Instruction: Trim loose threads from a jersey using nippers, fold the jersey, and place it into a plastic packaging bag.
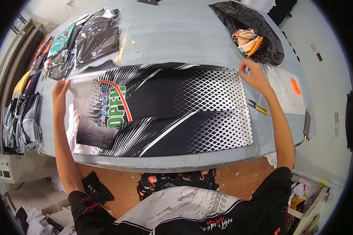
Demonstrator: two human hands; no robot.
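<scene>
A black and white printed shirt (157,105) lies folded lengthwise across the table before me, a mesh pattern at its right end and a colourful print towards its left. At the far left corner, my left hand (61,92) pinches the pale end of the cloth. My right hand (254,73) grips the far right corner between thumb and fingers. The far edge runs stretched between the two hands. A dark sleeve (96,132) is folded over the near left part. Yellow-handled thread snips (259,107) rest beside the right end, below my right wrist.
Bagged garments (96,43) are stacked at the far left, with grey folded clothes (22,123) nearer. A black plastic bag (268,43) holding orange cloth (247,41) lies far right. A clear plastic sheet (282,88) with an orange piece (295,86) lies under my right forearm.
</scene>
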